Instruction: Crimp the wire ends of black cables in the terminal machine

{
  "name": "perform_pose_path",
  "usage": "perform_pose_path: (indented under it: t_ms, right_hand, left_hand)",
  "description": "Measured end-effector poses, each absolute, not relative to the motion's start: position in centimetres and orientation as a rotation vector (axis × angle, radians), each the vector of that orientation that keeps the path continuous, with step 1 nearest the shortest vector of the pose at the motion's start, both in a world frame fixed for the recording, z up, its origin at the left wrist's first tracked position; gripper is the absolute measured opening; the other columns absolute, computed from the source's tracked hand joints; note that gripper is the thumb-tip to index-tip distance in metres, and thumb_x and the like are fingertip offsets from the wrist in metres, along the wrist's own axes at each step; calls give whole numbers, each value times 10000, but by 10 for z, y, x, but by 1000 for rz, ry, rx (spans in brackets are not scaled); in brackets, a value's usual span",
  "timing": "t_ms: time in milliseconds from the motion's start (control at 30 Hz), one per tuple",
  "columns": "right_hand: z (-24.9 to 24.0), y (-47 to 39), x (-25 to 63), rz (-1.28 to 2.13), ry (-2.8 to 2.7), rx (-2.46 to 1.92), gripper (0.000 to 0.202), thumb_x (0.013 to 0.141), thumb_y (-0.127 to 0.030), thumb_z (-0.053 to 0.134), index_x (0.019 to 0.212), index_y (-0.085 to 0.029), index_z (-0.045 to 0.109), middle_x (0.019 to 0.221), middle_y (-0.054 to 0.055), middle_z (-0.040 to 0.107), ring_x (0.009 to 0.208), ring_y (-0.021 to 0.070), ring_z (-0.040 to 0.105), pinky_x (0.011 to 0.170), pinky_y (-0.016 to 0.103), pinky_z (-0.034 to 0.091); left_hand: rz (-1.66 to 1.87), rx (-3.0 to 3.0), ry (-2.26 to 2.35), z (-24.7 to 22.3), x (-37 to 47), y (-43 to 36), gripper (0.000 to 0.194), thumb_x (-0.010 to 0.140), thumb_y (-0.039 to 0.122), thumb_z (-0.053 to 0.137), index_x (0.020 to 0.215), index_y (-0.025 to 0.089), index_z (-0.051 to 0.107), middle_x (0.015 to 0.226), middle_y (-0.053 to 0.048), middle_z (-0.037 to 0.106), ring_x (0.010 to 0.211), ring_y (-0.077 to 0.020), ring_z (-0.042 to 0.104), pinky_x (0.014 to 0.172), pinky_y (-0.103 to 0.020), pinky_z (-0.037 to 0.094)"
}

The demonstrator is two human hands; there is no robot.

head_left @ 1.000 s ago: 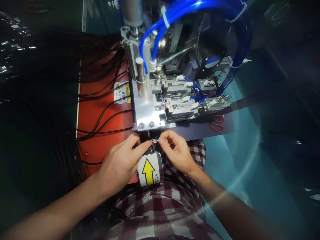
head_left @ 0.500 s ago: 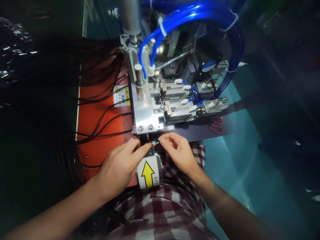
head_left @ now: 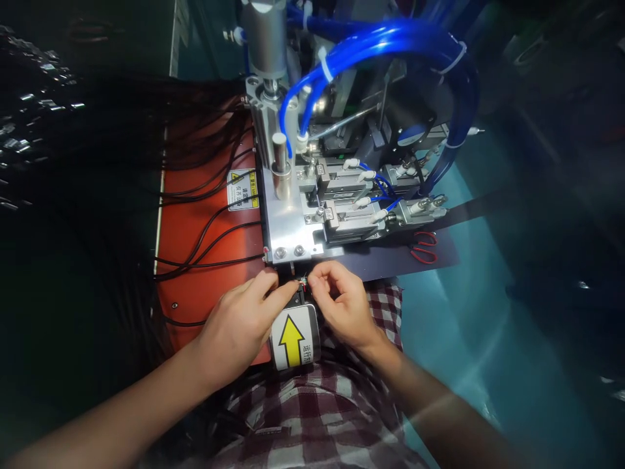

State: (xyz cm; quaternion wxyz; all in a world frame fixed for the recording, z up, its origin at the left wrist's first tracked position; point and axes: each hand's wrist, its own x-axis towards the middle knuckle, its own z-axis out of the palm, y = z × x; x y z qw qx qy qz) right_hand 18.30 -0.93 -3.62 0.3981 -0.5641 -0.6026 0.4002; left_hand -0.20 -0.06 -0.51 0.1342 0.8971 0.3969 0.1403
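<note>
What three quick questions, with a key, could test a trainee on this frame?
1. True or false: the red handles lie between the left hand and the right hand.
2. Which colour is the inside of the arrow: A blue, B yellow, C green?
3. Fill in: a few thin coloured ____ show between the two hands.

Key: 1 false, they lie off to the right of the right hand; 2 B; 3 wires.

Thin multicoloured wires, small cluster, partly hidden

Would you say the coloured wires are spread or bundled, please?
Spread, apparently: the coloured wires point different ways between left hand and right hand.
</note>
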Motion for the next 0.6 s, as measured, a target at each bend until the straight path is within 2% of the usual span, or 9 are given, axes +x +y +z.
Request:
perform_pose_path:
  t_ms: [233, 467, 600]
  right_hand:
    - [-36, -10, 176, 1247, -1273, -1469, 113, 862, -232, 510, 767, -175, 529, 651, -25, 487, 559, 109, 432, 520, 232, 359]
    - [-31, -5, 180, 1459, -1048, -1584, 122, 800, -253, 542, 728, -154, 543, 596, -35, 480, 501, 96, 406, 462, 214, 331]
    - [-31, -8, 189, 1298, -1139, -1632, 155, 838, -293, 539, 762, -161, 567, 587, -45, 441, 505, 97, 381, 465, 219, 315]
  left_hand:
    - [437, 2594, 1149, -4, -1, 0, 282, 909, 155, 395, 1130, 142, 570, 834, -54, 524, 682, -172, 554, 569, -267, 471]
    - [447, 2592, 1131, -3, -1, 0, 286, 903, 147, 407, 1139, 131, 568, 848, -58, 528, 685, -179, 558, 575, -283, 480]
    - [471, 2611, 1118, -3, 0, 1, 286, 904, 136, 392, 1128, 123, 570, 847, -61, 537, 679, -174, 561, 573, -275, 480]
